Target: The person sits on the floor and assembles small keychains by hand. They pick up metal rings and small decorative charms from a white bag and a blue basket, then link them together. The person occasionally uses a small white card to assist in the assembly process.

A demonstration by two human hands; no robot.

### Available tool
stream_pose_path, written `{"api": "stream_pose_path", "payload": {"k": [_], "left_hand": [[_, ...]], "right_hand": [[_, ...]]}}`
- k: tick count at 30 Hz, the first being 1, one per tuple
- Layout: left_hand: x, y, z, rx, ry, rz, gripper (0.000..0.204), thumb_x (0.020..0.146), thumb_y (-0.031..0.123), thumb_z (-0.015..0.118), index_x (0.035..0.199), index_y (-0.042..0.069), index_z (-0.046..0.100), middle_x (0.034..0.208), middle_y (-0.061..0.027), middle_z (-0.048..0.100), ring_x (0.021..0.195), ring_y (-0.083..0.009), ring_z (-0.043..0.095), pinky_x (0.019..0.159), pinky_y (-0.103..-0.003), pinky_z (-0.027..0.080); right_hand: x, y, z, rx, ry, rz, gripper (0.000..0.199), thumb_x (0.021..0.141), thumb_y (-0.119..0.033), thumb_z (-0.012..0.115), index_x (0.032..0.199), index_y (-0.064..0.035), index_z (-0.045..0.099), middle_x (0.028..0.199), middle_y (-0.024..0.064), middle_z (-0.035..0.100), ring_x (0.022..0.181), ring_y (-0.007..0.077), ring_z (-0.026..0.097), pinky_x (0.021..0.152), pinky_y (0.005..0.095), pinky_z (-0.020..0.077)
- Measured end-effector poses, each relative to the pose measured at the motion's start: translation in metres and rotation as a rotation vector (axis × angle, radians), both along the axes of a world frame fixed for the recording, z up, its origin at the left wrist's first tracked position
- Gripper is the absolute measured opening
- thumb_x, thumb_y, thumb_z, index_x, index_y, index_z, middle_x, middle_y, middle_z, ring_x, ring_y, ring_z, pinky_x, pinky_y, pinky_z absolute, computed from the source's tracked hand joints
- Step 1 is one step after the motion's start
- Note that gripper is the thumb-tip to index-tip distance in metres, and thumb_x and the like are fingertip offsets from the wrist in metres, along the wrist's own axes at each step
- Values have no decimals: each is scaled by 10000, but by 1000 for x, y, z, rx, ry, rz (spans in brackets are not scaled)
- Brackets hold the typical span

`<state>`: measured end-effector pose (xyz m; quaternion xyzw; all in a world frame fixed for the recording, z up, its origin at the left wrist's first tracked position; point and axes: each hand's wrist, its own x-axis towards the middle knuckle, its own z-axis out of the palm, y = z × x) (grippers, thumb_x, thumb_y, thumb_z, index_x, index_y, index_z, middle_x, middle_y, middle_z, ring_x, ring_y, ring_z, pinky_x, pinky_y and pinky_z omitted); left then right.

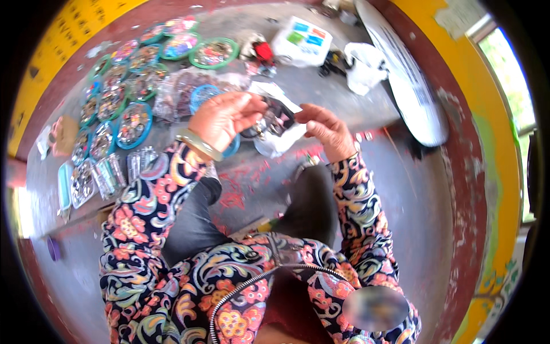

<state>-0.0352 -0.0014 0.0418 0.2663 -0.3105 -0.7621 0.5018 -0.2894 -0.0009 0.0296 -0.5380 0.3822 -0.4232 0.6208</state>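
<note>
- Your left hand [220,119] is raised in front of you, fingers curled and pinching the left side of a small clear plastic bag [275,123] that holds dark little trinkets.
- Your right hand [327,131] meets it from the other side, fingertips pressed together on the right edge of the same bag.
- The bag hangs between your two hands, above your knees and clear of the grey floor [401,189]; what exactly is inside it is too small to tell.
- A pale green bangle [197,144] sits on your left wrist, at the end of your flowered sleeve.
- Just behind your left hand, a blue-rimmed round tray [203,94] lies partly hidden among clear packets.
- Further left, many round trays [133,123] with blue and green rims, filled with small shiny pieces, lie in rows on the floor.
- Nearer to you on the left lies a row of small clear packets [109,172].
- Well beyond your hands stand a white box [301,40] with coloured squares and a white crumpled bag [366,69].
</note>
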Motion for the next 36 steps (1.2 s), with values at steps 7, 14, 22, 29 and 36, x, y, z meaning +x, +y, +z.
{"api": "stream_pose_path", "payload": {"k": [7,14,22,29,36], "left_hand": [[16,0,6,-13,-26,199,202,876,120,483,981,-39,551,985,-160,584,923,-242,578,836,-324,476],[13,2,-5,-1,-23,151,221,875,146,499,975,-42,561,940,-124,588,872,-189,585,815,-307,491],[14,8,-5,16,-146,100,168,823,56,553,967,-30,571,911,-87,598,850,-153,594,703,-266,521],[13,6,-10,52,-281,161,161,805,71,584,938,-18,584,880,-78,606,799,-142,601,687,-245,517],[13,8,-3,68,-286,164,202,804,76,584,961,-51,574,932,-126,610,844,-197,615,718,-263,519]], "right_hand": [[83,-31,2,1,-184,41,266,748,-58,651,1002,-6,590,892,27,617,796,81,543,693,201,415],[93,-31,-4,-9,-152,-5,110,749,-34,637,854,-3,647,803,24,621,648,68,499,597,195,397],[95,-25,-11,-4,-189,-36,116,733,-32,656,843,7,656,731,20,602,593,69,477,545,190,385],[94,-23,-8,-28,-156,21,133,744,-1,629,874,13,652,756,25,608,613,66,481,555,187,392],[90,-26,-11,56,-193,-8,174,743,1,629,917,15,645,785,39,611,639,82,501,573,199,407]]}}
